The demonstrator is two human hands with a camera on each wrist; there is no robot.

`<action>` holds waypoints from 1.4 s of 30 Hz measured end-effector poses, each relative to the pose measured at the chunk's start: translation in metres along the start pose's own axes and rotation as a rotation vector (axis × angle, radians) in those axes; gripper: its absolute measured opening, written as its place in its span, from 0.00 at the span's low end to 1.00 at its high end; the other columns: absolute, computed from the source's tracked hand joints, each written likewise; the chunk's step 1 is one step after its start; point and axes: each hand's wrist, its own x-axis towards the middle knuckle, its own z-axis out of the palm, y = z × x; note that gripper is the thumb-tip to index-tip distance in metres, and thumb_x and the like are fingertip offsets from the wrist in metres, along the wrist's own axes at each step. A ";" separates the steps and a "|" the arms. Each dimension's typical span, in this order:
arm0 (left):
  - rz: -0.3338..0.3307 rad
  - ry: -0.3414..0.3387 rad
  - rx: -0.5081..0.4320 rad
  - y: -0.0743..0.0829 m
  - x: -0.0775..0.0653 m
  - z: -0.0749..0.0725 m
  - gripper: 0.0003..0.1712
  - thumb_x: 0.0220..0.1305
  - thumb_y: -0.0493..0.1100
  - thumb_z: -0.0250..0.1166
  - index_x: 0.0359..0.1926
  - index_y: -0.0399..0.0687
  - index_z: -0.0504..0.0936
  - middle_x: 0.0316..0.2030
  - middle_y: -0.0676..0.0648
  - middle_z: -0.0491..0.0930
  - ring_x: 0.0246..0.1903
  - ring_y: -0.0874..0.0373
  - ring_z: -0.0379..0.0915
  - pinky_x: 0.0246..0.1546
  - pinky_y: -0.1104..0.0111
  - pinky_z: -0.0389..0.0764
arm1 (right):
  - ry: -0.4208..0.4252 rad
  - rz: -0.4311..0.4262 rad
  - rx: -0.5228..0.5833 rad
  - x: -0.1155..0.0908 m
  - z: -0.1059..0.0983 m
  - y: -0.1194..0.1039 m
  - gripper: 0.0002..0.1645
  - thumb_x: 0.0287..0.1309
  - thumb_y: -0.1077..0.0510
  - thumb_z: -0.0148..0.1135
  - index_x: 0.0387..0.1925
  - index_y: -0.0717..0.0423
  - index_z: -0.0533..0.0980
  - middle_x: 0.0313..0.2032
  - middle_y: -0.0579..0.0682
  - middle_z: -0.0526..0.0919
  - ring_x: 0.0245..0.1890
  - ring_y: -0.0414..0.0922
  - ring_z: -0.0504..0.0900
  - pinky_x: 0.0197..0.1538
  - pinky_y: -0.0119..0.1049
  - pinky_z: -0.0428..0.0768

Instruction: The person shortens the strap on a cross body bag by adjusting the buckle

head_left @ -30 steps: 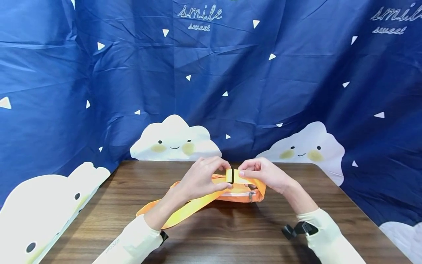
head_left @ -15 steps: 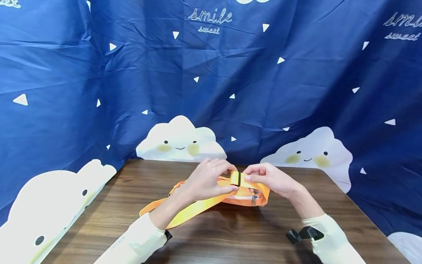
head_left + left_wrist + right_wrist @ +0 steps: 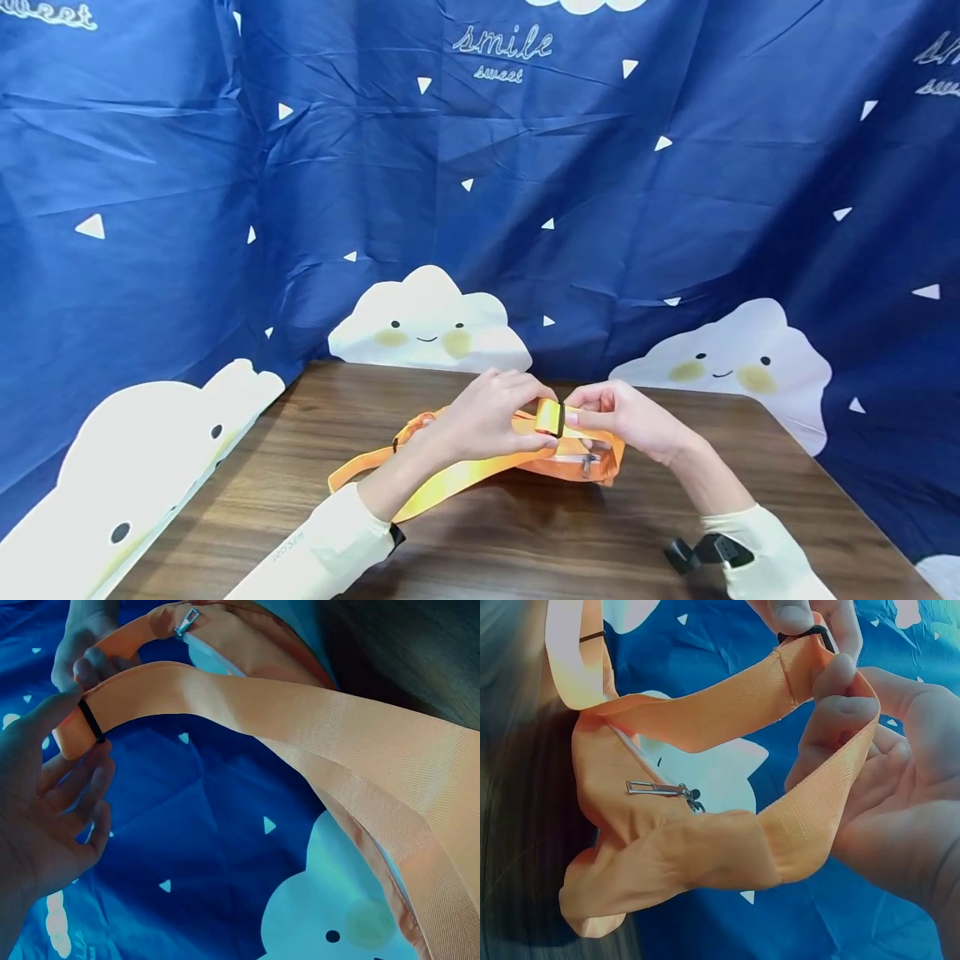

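An orange waist bag [image 3: 566,468] lies on the wooden table, its yellow-orange strap [image 3: 457,479] looped to the left. A black slider buckle [image 3: 561,419] sits on a raised part of the strap. My left hand [image 3: 487,417] pinches the strap edges at this slider between thumb and fingers. From the other side, my right hand [image 3: 637,419] pinches the webbing just right of the slider. In the right wrist view a strap loop runs past the right fingers to the bag's end, and a metal zipper pull [image 3: 656,788] hangs at the zip.
The dark wooden table [image 3: 480,554] extends around the bag. A blue curtain [image 3: 570,150] with white clouds and triangles hangs behind it. Both wrists wear black straps; a black camera [image 3: 681,554] protrudes from the right one.
The whole head view has shifted, so table, bag and hands appear further right and slightly lower. Both hands keep their pinch on the strap; the slider looks slightly more tilted.
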 end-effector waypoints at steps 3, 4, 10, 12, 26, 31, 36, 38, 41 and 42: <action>-0.003 -0.005 0.008 0.001 -0.002 0.002 0.26 0.60 0.62 0.73 0.53 0.55 0.84 0.45 0.61 0.83 0.44 0.67 0.73 0.49 0.68 0.70 | 0.009 0.020 0.006 -0.001 0.002 0.004 0.11 0.71 0.57 0.62 0.45 0.62 0.83 0.23 0.55 0.79 0.22 0.44 0.75 0.25 0.31 0.74; -0.001 -0.003 0.006 0.001 -0.003 0.002 0.26 0.60 0.63 0.73 0.54 0.56 0.84 0.46 0.61 0.83 0.45 0.67 0.73 0.50 0.68 0.70 | 0.008 0.025 0.011 -0.001 0.002 0.005 0.11 0.71 0.57 0.62 0.46 0.61 0.83 0.23 0.57 0.79 0.23 0.44 0.76 0.26 0.31 0.76; 0.018 0.047 -0.002 -0.001 -0.004 0.001 0.26 0.60 0.63 0.73 0.54 0.56 0.85 0.47 0.60 0.84 0.48 0.66 0.75 0.51 0.65 0.70 | -0.066 -0.003 0.019 -0.009 -0.008 0.006 0.12 0.74 0.60 0.58 0.47 0.65 0.81 0.22 0.66 0.76 0.22 0.49 0.76 0.28 0.38 0.79; 0.017 0.062 -0.003 -0.003 -0.003 0.000 0.27 0.59 0.63 0.73 0.54 0.56 0.85 0.47 0.59 0.84 0.49 0.66 0.76 0.51 0.64 0.70 | -0.069 -0.017 0.015 -0.012 -0.014 0.007 0.12 0.74 0.61 0.56 0.46 0.66 0.80 0.22 0.63 0.77 0.23 0.49 0.77 0.29 0.39 0.80; 0.019 0.011 -0.037 -0.007 -0.003 0.011 0.29 0.57 0.65 0.74 0.53 0.56 0.84 0.45 0.61 0.83 0.44 0.67 0.74 0.46 0.69 0.69 | -0.050 -0.032 0.015 -0.007 -0.007 0.012 0.10 0.71 0.63 0.60 0.47 0.66 0.82 0.24 0.75 0.74 0.21 0.52 0.76 0.26 0.40 0.80; -0.015 -0.062 -0.003 -0.008 -0.004 0.014 0.30 0.58 0.67 0.72 0.54 0.57 0.83 0.45 0.62 0.82 0.43 0.68 0.73 0.46 0.69 0.68 | -0.071 -0.020 0.027 -0.005 -0.005 0.011 0.11 0.72 0.62 0.60 0.47 0.67 0.81 0.23 0.70 0.76 0.21 0.51 0.77 0.28 0.42 0.81; -0.032 -0.045 -0.005 -0.009 -0.003 0.011 0.30 0.57 0.67 0.73 0.53 0.55 0.84 0.45 0.61 0.82 0.41 0.65 0.73 0.46 0.68 0.69 | -0.039 0.012 0.015 0.001 -0.003 0.008 0.11 0.72 0.59 0.61 0.46 0.64 0.82 0.24 0.66 0.79 0.21 0.50 0.78 0.27 0.40 0.81; -0.033 -0.036 -0.009 -0.010 -0.002 0.011 0.30 0.57 0.68 0.73 0.52 0.56 0.83 0.44 0.61 0.82 0.41 0.65 0.72 0.47 0.69 0.69 | -0.019 0.029 0.006 0.004 -0.003 0.007 0.11 0.71 0.58 0.62 0.45 0.62 0.83 0.24 0.64 0.80 0.22 0.49 0.79 0.28 0.39 0.81; -0.040 -0.029 -0.026 -0.010 -0.003 0.011 0.30 0.58 0.67 0.72 0.53 0.56 0.83 0.44 0.62 0.82 0.41 0.65 0.73 0.47 0.69 0.68 | 0.005 0.062 -0.011 0.008 0.001 0.006 0.12 0.72 0.55 0.62 0.44 0.60 0.84 0.27 0.61 0.83 0.27 0.48 0.81 0.34 0.39 0.82; -0.044 -0.024 -0.040 -0.010 -0.003 0.012 0.30 0.58 0.67 0.72 0.53 0.56 0.83 0.45 0.62 0.82 0.41 0.65 0.73 0.46 0.69 0.68 | 0.016 0.073 -0.024 0.009 0.002 0.006 0.13 0.72 0.53 0.62 0.43 0.60 0.84 0.27 0.60 0.83 0.29 0.48 0.81 0.36 0.39 0.82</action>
